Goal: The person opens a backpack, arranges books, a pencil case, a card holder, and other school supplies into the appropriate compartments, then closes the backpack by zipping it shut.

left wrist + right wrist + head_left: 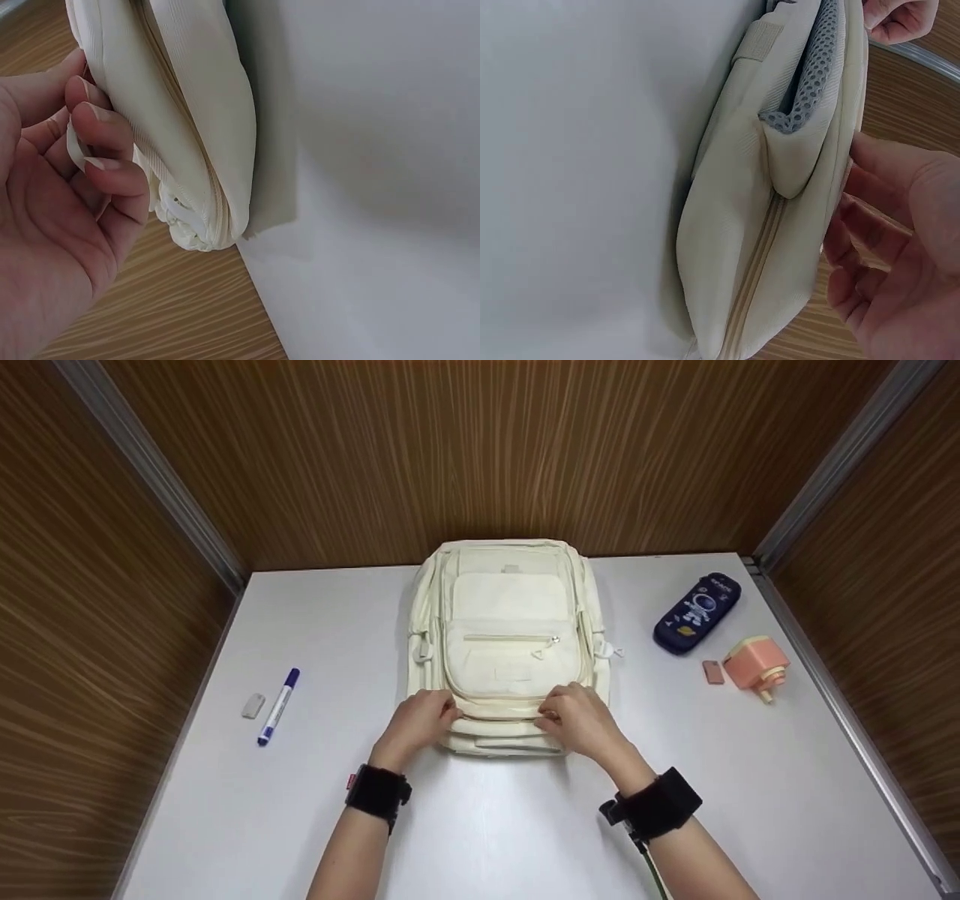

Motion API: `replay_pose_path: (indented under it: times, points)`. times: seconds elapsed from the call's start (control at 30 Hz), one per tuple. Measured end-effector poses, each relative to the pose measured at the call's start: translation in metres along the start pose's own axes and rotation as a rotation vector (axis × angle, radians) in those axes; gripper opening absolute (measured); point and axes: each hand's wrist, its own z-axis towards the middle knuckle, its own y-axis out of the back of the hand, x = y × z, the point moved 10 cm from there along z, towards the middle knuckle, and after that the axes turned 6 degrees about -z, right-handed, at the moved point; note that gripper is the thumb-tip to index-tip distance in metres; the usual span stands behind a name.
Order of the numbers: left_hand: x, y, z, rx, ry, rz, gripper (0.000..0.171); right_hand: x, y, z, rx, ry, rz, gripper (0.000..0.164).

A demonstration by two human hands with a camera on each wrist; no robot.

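A cream backpack (511,598) lies front side up on the white table, its bottom zipped pocket (517,671) facing up. At its near left corner my left hand (421,720) pinches the fabric edge. In the left wrist view, a thin cream strip (76,146) shows among its curled fingers. My right hand (583,721) grips the same near edge farther right, thumb and fingers on the layered rim. Seen from the right wrist, a grey mesh-lined part (814,75) and a zipper seam (757,266) run along the bag's side.
On the left are a marker (278,706) with blue ends and a small whitish eraser (253,706). To the right lie a navy astronaut pencil case (697,613), a pink eraser (713,672) and a pink sharpener-like object (756,662). Wood-grain panels (480,450) enclose the table.
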Motion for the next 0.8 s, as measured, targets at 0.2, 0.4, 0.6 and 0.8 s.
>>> replay_pose_path:
  times: [0.2, 0.4, 0.6, 0.8]
  points:
    - [0.011, 0.002, -0.005, 0.013, 0.048, -0.079, 0.013, 0.019, -0.011, 0.010, -0.017, 0.096, 0.054, 0.009]
    - [0.017, 0.009, -0.007, -0.008, 0.057, -0.115, 0.005, 0.009, -0.016, 0.015, 0.032, -0.041, 0.140, 0.008]
    - [0.020, 0.010, -0.005, -0.019, 0.048, -0.122, 0.005, 0.008, -0.010, 0.012, 0.010, -0.057, 0.089, 0.008]
    - [0.023, 0.015, -0.005, -0.087, 0.041, -0.085, 0.007, 0.011, -0.001, 0.011, -0.053, -0.032, 0.056, 0.007]
